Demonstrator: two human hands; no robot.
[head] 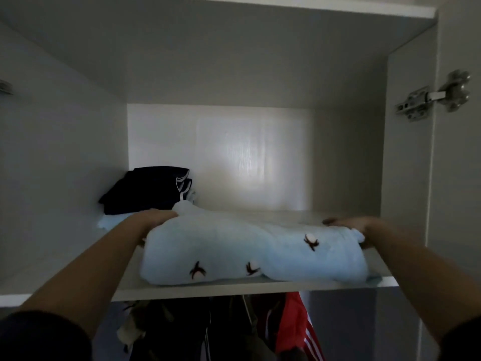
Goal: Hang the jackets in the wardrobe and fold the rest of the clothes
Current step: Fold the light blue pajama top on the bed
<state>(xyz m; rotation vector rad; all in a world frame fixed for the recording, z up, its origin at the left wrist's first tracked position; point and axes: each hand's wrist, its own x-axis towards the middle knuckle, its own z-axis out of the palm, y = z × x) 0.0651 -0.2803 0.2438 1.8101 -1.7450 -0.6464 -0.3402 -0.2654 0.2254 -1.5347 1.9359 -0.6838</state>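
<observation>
On the wardrobe shelf (pixel 260 287) the folded pale-blue garment (pixel 234 251) lies between both hands; left hand (pixel 153 217) and right hand (pixel 348 224) each grip an end.

The left hand (pixel 153 217) and the right hand (pixel 348 224) hold the two ends of a folded light blue top (pixel 250 251) (it has little dark marks) on the white shelf (pixel 260 289). Behind the left hand sits a dark folded pile (pixel 148 191). Below the hands hangs a red jacket (pixel 294 327).
</observation>
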